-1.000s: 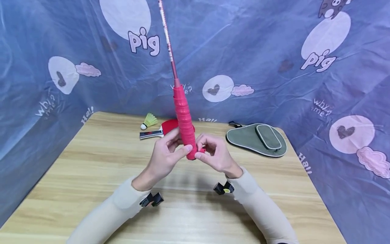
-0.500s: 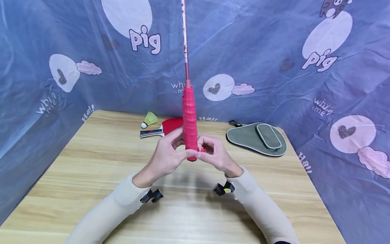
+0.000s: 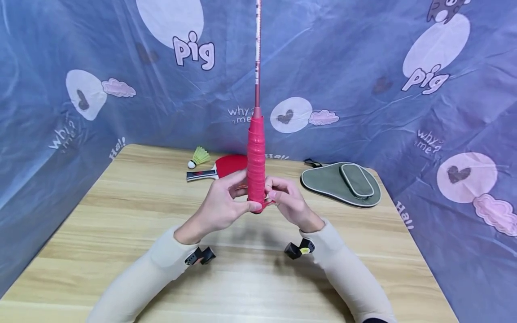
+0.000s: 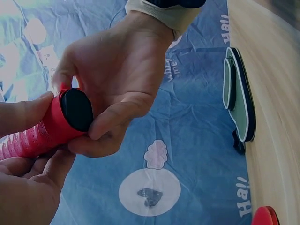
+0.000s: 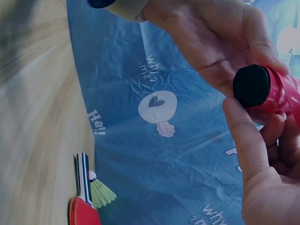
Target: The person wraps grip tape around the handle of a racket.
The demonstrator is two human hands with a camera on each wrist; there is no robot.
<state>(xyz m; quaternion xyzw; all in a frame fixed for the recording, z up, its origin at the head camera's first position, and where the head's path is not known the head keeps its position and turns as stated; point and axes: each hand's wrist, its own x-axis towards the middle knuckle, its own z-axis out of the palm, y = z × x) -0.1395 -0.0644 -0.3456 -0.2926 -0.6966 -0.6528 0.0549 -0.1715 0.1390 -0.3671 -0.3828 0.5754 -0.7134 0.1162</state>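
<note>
A badminton racket (image 3: 256,152) stands upright above the table, its handle wrapped in pinkish-red grip tape; its head is out of view. My left hand (image 3: 224,202) holds the handle near the butt between thumb and fingers. Beside it, my right hand (image 3: 290,204) pinches a short loose strip of grip tape (image 3: 267,203) that sticks out from the bottom of the handle. The black end cap (image 4: 77,110) shows in both wrist views, with fingers of both hands around it.
On the wooden table (image 3: 121,224), a red table tennis bat (image 3: 229,165) lies behind my left hand, near a yellow shuttlecock (image 3: 199,157). A green bat case (image 3: 341,184) lies at the back right. A blue printed cloth (image 3: 343,67) hangs behind and at the sides.
The racket has swung from leaning left to upright. My right hand has drawn the strip of tape slightly away from the handle, while the left keeps its hold at the butt.
</note>
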